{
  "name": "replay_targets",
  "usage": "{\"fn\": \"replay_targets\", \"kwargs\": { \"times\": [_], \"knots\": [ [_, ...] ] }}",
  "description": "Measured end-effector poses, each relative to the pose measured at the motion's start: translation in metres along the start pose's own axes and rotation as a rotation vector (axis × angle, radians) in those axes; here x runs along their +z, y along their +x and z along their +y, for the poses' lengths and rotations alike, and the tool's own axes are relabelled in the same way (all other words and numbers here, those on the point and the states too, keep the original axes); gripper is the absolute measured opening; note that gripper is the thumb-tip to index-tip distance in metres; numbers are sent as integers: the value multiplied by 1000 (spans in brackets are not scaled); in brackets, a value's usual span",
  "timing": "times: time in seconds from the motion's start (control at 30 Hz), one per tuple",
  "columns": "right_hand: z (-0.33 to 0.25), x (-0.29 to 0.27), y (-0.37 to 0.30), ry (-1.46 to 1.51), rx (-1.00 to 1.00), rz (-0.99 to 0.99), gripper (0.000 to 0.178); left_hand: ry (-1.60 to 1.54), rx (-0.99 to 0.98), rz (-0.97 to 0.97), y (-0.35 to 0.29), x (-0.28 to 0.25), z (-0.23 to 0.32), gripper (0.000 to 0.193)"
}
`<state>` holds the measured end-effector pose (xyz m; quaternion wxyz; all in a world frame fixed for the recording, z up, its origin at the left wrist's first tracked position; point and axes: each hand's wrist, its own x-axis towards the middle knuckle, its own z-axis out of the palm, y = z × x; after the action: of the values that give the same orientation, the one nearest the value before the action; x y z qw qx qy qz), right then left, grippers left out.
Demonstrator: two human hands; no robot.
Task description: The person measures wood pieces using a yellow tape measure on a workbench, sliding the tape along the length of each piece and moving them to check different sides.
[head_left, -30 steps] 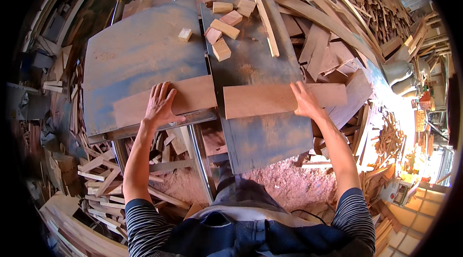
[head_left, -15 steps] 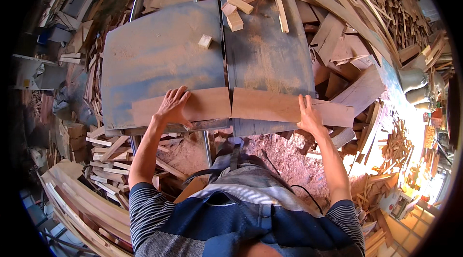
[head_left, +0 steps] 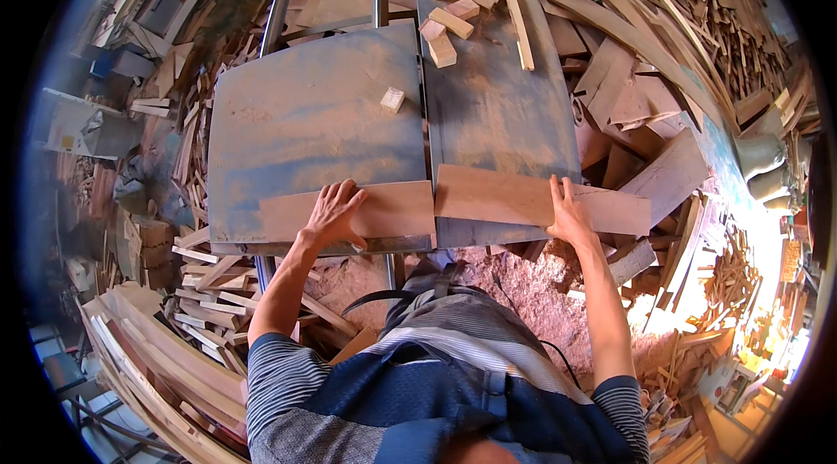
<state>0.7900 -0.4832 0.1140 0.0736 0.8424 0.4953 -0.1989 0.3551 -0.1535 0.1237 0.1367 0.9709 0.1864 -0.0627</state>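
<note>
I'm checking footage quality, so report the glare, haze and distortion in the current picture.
Head view: glare burns out detail behind the scrap pile at right; head view: bluish haze veils the far left; head view: the fisheye ends in a black rim; head view: left hand and right hand look fairly clear.

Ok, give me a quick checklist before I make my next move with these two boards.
1. Left hand on left board: ok, fingers spread over it.
2. Right hand on right board: ok, fingers and thumb span its width.
3. Right board fully supported: not ok, its right end overhangs the right panel.
4. Loose pieces off both panels: not ok, a small block lies on the left panel.
5. Undersides of both boards: cannot tell, hidden.
</note>
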Motion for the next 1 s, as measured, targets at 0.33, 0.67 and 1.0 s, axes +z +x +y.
{"fn": "replay_targets", "kwargs": {
  "times": [0.33, 0.67, 1.0],
  "knots": [
    [1, 6, 0, -40, 14, 21, 120, -11, -183, 167, -5, -10, 0, 94],
    [0, 7, 1, -41, -37, 74, 115, -38, -135, -232, 7, -29, -29, 71],
    [-4, 2, 0, -66, 29, -21, 116, 10, -411, -146, 42, -150, -114, 57]
  ]
}}
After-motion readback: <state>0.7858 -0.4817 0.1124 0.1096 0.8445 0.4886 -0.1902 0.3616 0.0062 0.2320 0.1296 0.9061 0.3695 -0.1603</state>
